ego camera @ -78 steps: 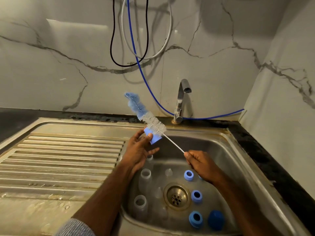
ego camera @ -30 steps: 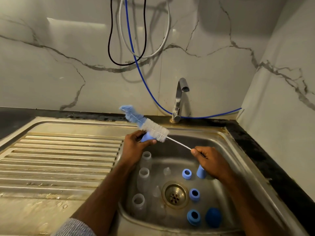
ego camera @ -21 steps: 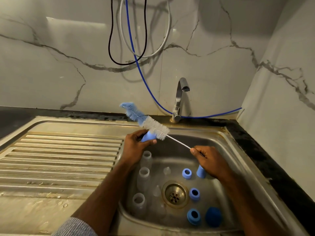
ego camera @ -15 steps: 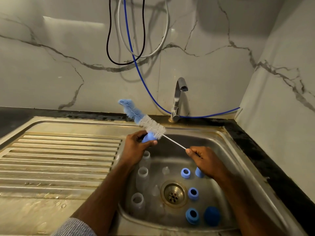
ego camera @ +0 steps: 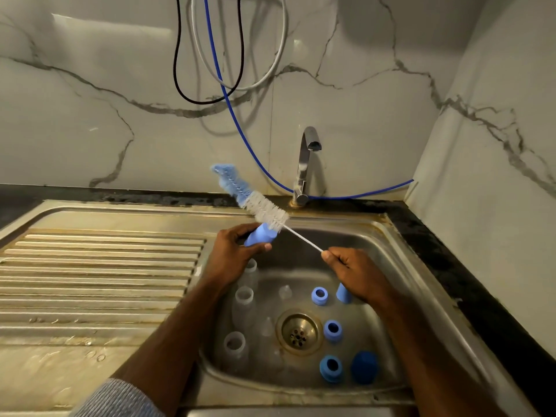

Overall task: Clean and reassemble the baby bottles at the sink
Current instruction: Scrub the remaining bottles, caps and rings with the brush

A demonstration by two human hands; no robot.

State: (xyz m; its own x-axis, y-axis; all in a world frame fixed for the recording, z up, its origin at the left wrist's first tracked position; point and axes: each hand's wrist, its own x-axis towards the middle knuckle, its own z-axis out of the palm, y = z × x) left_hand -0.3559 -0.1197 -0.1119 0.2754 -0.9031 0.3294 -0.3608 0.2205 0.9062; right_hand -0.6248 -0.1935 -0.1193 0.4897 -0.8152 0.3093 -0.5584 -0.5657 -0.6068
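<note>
The steel sink (ego camera: 400, 251) holds three clear bottles (ego camera: 244, 299), three blue rings (ego camera: 332, 330), a blue cap (ego camera: 364, 367) and small clear teats (ego camera: 285, 291).

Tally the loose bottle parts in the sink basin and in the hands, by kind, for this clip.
Clear bottles: 3
Clear teats: 2
Blue collar rings: 3
Blue caps: 2, one dark cap on the basin floor, one light cap in the left hand
Bottle brush: 1
Total: 11
</note>
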